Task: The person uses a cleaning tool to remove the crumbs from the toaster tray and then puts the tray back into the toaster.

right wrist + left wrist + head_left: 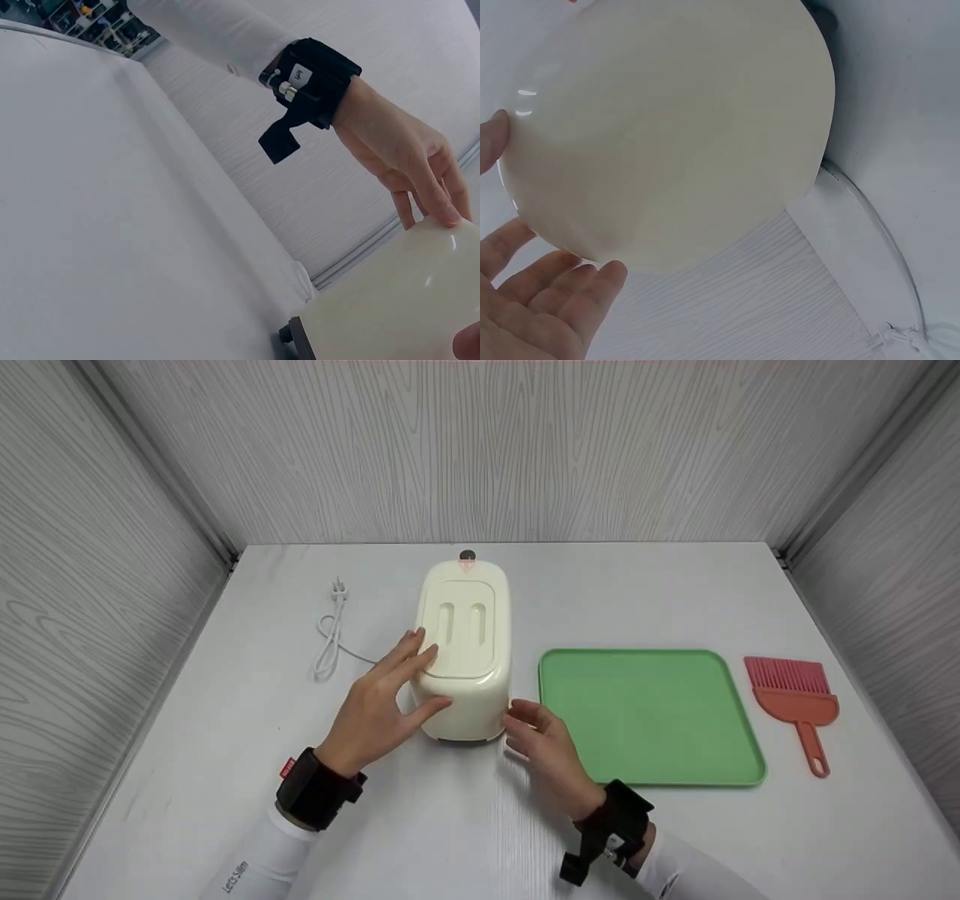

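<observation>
**Cream Appliance Being Touched by Both Hands**

A glossy cream appliance (469,712), box-shaped with rounded corners, is standing near the middle of the head frame. Two long, round-ended recesses (446,622) are showing in its top, and a small, dark, rounded knob (467,555) is sticking out at its upper end.

The appliance's lower left corner is being touched by the left hand (375,712): its fingers are being held fairly straight and wide of the thumb, with fingertips being laid over the left edge of the top and the thumb being rested on the near end. The appliance's lower right side is being met by the fingertips of the right hand (551,750), whose fingers are being kept loosely bent and close together; whether any grip is being applied there cannot be told.

Left of the appliance, a thin white cord (328,649) is being seen, partly looped, with a white plug (340,592) pointing towards the top of the frame. Right of the appliance, a green rectangular tray (652,716) with rounded corners is lying flat, and farther right an orange-red brush (796,703) is lying with its handle pointing downwards. Black bands are being worn on both wrists, below white sleeves. Everything is being supported by a white tabletop (420,832), which is being bordered by grey wood-grain panels (525,450).
</observation>
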Tool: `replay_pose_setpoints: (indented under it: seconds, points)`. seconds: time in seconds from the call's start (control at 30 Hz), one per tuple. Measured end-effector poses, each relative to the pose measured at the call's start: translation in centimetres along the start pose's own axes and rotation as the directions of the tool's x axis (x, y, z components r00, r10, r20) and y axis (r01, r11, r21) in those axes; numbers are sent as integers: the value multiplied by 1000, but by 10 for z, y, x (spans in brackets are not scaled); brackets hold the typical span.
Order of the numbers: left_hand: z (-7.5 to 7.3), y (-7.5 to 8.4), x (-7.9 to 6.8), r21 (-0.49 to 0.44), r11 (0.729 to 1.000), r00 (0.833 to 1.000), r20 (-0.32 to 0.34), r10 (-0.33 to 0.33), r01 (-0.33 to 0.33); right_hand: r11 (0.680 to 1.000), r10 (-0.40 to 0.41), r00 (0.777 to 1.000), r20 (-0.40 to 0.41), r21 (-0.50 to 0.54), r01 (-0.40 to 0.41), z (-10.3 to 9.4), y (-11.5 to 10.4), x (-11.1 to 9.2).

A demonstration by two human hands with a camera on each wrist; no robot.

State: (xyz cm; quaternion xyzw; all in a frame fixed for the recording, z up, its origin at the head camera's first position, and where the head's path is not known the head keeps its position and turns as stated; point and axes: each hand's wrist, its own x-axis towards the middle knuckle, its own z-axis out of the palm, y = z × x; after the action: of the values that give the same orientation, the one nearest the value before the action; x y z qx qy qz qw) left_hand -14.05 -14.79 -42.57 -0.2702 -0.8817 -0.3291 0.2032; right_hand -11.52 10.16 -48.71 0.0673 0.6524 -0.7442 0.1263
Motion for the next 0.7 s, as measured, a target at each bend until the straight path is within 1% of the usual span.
replay_pose_setpoints:
  seconds: [0.1,0.2,0.4,0.5,0.7]
  points:
    - [0,-1,2,-3,999,999,14,38,-38,1000,22,1000,15,6,-22,1,4,-6]
    - [0,-1,3,5,999,998,19,54,-54,999,43,999,25,29,-43,3,8,-9]
    - [0,-2,4,21,998,998,22,58,-59,988,99,995,22,118,-101,9,18,-14]
    - [0,-3,4,19,998,998,22,51,-52,981,114,993,35,153,-118,12,23,-14]
    - [0,-4,5,25,998,998,20,56,-57,971,137,989,62,187,-146,18,31,-13]
